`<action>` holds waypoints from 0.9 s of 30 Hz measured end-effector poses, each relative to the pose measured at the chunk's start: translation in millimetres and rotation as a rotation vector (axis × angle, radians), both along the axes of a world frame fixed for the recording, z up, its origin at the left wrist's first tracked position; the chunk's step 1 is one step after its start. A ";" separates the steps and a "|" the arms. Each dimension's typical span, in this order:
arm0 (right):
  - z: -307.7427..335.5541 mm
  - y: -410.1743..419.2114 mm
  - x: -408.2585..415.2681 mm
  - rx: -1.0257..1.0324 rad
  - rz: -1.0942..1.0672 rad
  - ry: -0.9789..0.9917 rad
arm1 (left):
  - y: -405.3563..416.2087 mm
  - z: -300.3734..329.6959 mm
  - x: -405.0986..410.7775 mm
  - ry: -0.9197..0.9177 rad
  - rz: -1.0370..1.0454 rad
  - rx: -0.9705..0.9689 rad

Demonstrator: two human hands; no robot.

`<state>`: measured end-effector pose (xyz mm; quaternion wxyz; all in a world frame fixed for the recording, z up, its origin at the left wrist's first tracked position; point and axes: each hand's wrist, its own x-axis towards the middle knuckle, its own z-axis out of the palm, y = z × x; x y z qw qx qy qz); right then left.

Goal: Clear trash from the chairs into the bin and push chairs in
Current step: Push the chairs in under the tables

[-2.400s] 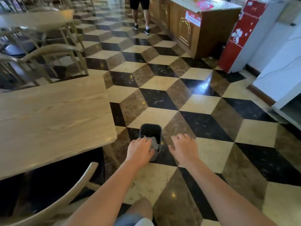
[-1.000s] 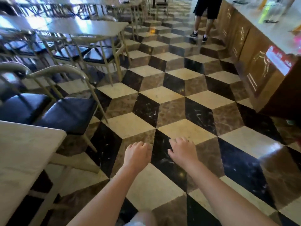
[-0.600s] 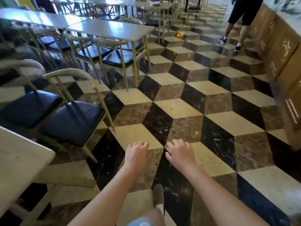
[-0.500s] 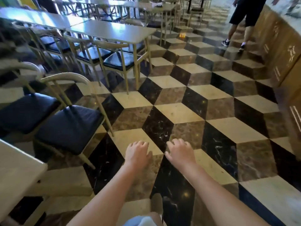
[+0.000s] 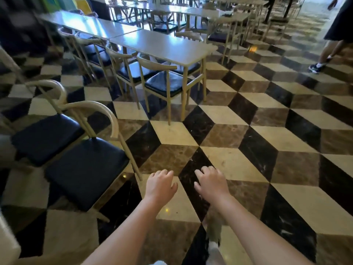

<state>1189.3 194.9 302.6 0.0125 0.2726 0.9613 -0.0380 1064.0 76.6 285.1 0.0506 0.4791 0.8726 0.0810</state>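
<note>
My left hand (image 5: 161, 185) and my right hand (image 5: 211, 182) hang side by side over the tiled floor, palms down, fingers loosely curled and holding nothing. Left of them stands a pulled-out chair (image 5: 86, 167) with a black seat and a curved pale back, its seat bare. A second such chair (image 5: 44, 137) stands beside it, farther left. Ahead, several chairs (image 5: 164, 83) are tucked at a long pale table (image 5: 162, 45). No bin and no trash show in this view.
A table corner (image 5: 7, 243) juts in at the bottom left. Another person's legs (image 5: 328, 54) stand at the far right on the floor. More tables and chairs (image 5: 225, 18) fill the back. My own foot (image 5: 213, 238) is below my right arm.
The view has turned away from the small dark bin with paper in it, which has left the frame. I have moved forward along the aisle; the two pulled-out chairs are nearer. My hands stay empty.
</note>
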 end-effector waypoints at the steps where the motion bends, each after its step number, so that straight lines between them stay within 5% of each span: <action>1: 0.0 19.4 -15.5 0.007 0.033 0.006 | 15.8 -1.0 -10.8 0.009 0.032 0.008; 11: 23.0 192.9 -193.8 0.137 0.441 0.029 | 147.6 29.4 -131.2 0.030 0.435 0.110; 27: 13.2 233.5 -534.2 0.145 1.014 0.023 | 186.4 3.6 -393.6 -0.003 0.949 0.166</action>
